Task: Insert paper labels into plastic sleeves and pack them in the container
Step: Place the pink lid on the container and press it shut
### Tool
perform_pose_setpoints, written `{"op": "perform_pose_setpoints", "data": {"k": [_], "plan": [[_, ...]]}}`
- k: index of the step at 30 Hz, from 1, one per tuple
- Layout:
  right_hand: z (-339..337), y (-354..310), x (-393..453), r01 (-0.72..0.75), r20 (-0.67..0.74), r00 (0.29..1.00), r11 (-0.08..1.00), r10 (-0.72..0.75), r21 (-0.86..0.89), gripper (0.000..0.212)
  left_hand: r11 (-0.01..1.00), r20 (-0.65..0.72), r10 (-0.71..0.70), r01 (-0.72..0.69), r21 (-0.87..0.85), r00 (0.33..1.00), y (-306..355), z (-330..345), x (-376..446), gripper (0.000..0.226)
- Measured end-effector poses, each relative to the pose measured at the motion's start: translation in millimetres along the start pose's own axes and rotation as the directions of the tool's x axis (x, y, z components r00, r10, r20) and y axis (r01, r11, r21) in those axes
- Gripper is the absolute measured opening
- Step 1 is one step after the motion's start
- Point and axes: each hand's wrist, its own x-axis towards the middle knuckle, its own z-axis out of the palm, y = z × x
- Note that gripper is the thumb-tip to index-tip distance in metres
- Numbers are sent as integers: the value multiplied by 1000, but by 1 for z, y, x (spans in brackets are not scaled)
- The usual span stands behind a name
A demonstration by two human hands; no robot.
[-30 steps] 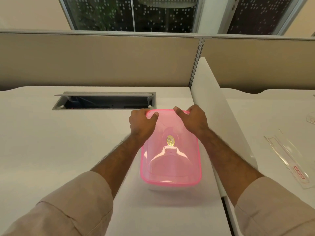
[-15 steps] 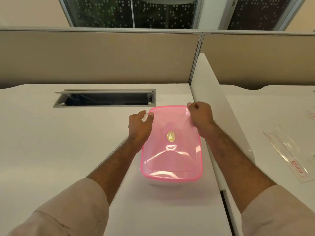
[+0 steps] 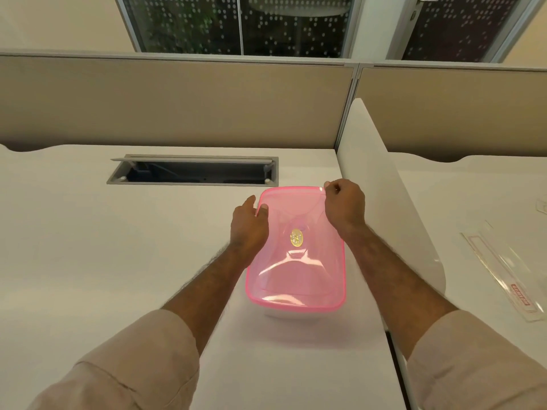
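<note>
A clear container with a translucent pink lid (image 3: 299,273) stands on the white desk in front of me; a gold sticker (image 3: 296,238) marks the lid's middle. My left hand (image 3: 248,229) holds the container's far left edge, thumb on the lid rim. My right hand (image 3: 344,207) pinches the lid's far right corner, which is bent upward. On the neighbouring desk at the right lie clear plastic sleeves (image 3: 503,261) with a red-printed paper label (image 3: 520,294) inside one.
A white divider panel (image 3: 376,184) rises right beside the container, separating the two desks. An open cable tray slot (image 3: 195,171) is set into the desk behind the container. Beige partition walls (image 3: 177,108) close the back.
Both hands have shifted from resting on the lid's far edge to gripping its corners. The right hand has closed on the far right corner and pulled it up, so the lid flexes.
</note>
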Motion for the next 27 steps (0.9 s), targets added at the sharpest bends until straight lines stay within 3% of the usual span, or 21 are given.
{"op": "perform_pose_setpoints", "data": {"k": [2,4,7,12,14,16,18,23,27], "plan": [[3,2,1,9,-5,1000,993,-10,-121,37,999,5,-22,22,40,1000,-2,3,5,47],[5,7,1,-85,22,996,977,92,-198,46,997,3,-74,74,26,997,-2,6,10,46],[6,15,2,-143,120,979,971,168,-189,47,990,8,-142,142,-20,990,-1,11,11,45],[3,17,2,-94,135,983,974,124,-207,48,974,8,-228,228,15,974,3,15,31,36],[6,17,3,-64,141,985,969,100,-238,42,973,-8,-217,217,73,976,10,18,44,25],[9,18,3,-69,138,985,968,104,-243,42,984,-23,-173,174,43,985,13,23,52,31],[13,20,5,-107,139,980,967,142,-230,45,989,-60,-147,146,-24,987,11,27,54,38],[19,24,10,-306,135,934,936,331,-175,61,997,-139,-67,62,-39,988,-2,33,56,31],[18,29,13,-326,191,915,931,354,-165,67,999,-138,-35,38,22,990,-2,33,56,34]]}}
